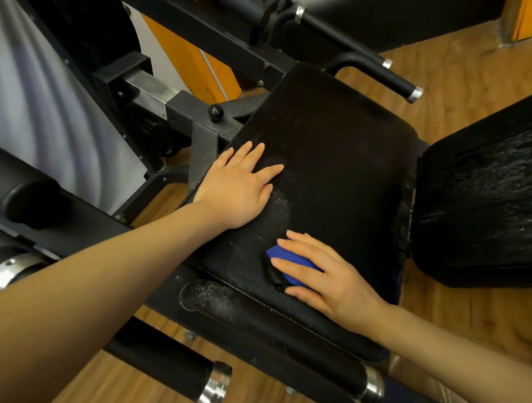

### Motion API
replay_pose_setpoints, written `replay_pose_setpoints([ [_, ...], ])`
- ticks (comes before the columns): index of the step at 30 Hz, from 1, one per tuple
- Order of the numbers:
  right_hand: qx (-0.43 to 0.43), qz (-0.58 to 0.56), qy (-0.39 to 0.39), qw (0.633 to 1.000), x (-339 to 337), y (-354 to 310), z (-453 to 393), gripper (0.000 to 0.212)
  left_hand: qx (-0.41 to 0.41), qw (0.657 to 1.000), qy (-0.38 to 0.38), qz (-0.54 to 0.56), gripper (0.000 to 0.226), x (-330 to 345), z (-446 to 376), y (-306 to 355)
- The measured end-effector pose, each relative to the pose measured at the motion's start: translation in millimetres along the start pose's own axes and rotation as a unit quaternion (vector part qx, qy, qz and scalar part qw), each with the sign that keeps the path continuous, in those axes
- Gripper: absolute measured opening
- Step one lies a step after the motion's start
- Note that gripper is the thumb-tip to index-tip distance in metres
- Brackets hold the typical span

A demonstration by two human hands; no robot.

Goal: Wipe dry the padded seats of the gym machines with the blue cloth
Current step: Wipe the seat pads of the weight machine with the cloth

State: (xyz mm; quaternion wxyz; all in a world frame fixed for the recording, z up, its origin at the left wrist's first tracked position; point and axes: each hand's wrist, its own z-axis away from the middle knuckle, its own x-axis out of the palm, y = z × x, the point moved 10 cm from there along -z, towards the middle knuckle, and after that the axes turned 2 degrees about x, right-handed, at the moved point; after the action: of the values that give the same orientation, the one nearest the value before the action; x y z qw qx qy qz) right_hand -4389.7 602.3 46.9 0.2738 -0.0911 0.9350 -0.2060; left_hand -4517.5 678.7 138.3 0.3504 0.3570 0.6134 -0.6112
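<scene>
The black steel gym machine frame fills the upper left over a brown wood-plank floor. On it sits the black rectangular padded seat, matte over most of its surface, pebbled and glistening with droplets near its close corner. To the right a second black padded backrest shows pale wet streaks and is cut off by the picture edge. The left hand lies flat on the seat's left edge, fingers straight and spread, holding nothing. The right hand presses the small blue cloth onto the seat's near part, fingers extended over it. Most of the cloth is hidden under those fingers.
</scene>
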Motion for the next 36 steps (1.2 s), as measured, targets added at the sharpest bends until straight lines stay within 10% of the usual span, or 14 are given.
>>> replay_pose_setpoints([
  [25, -0.004, 0.048, -0.134, 0.990, -10.7, 28.3, 85.7, 0.041, 0.005, 1.000, -0.007, -0.013, 0.050, 4.1, -0.5, -0.6],
  [36, -0.038, 0.046, -0.115, 0.992, 11.7, -2.1, -9.9, 0.041, 0.005, 1.000, 0.003, -0.015, 0.050, 3.7, -1.8, -0.1],
])
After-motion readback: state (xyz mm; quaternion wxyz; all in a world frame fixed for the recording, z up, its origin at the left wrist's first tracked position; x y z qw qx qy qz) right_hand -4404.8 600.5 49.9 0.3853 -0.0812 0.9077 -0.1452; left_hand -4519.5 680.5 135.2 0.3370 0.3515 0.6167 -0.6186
